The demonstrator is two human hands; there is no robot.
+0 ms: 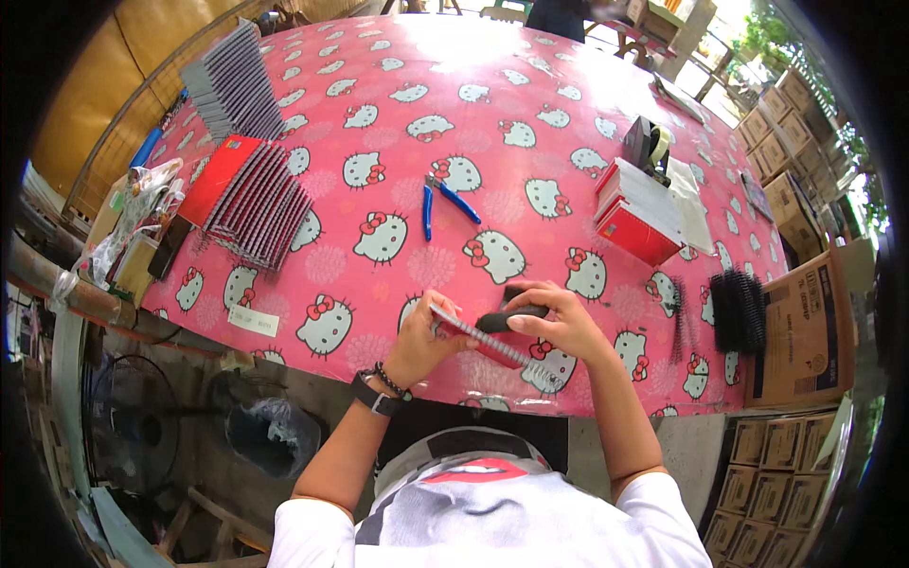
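Note:
Near the table's front edge, my left hand (426, 339) is closed on a small notebook (458, 324) held nearly edge-on. A spiral coil (542, 374) runs along its edge and sticks out past the right end. My right hand (565, 322) is wrapped round a dark, blocky hand tool (496, 323), its rounded tip against or just beside the coiled edge; I cannot tell if they touch. My fingers hide part of the tool. Beyond my hands lie cutting pliers with blue handles (460, 204), their handles spread.
At left stand fanned spiral notebooks (260, 208) and a grey stack (232, 80). To the right are red-covered booklets (639, 213), a tape dispenser (648, 147), black coils (739, 310) and a cardboard box (800, 331). A paper slip (253, 320) lies on the pink tablecloth (398, 275).

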